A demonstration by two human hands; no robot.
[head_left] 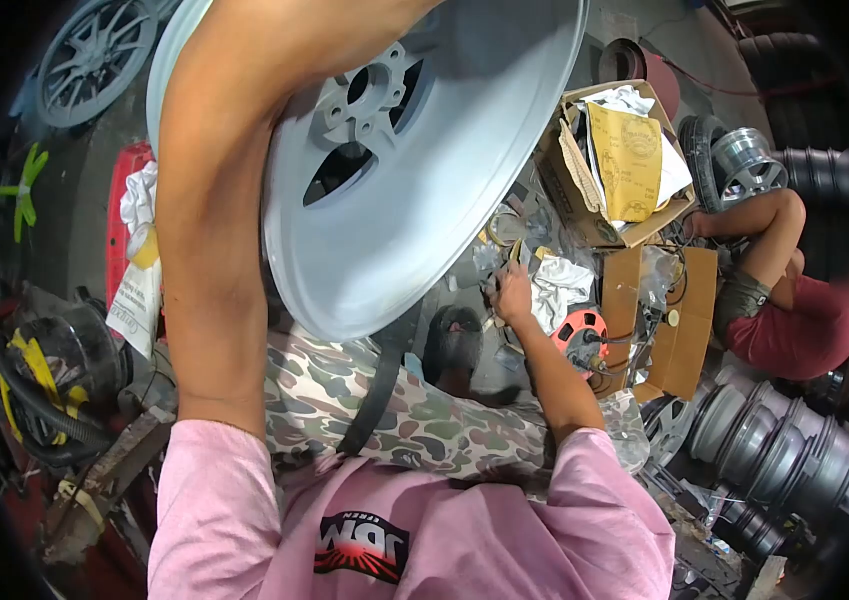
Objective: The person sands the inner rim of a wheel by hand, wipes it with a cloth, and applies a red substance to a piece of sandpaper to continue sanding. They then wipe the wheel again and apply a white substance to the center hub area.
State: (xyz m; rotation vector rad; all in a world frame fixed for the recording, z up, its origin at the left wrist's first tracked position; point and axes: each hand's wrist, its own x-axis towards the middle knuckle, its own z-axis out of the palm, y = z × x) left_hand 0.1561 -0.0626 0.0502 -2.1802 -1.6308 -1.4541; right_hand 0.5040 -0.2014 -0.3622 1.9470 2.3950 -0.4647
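A large wheel rim (pixel 464 200), coated pale grey, leans in front of me over my camouflage trousers (pixel 414 410). My left arm reaches up across its face, and the left hand lies beyond the top edge of the view. Down on the right, my right hand (pixel 513 292) is closed near the floor among small litter. A small dark and yellowish piece shows at its fingertips, too small to name. Right beside this hand lies a crumpled white cloth (pixel 558 290). A roll of tape (pixel 504 227) lies just past the fingers.
An orange cable reel (pixel 581 335) and an open cardboard box (pixel 679 350) stand to the right. Another box (pixel 569 190) holds sandpaper (pixel 624 165). A crouching person (pixel 784 320) and stacked rims (pixel 774 440) are farther right. A black vacuum (pixel 64 370) stands left.
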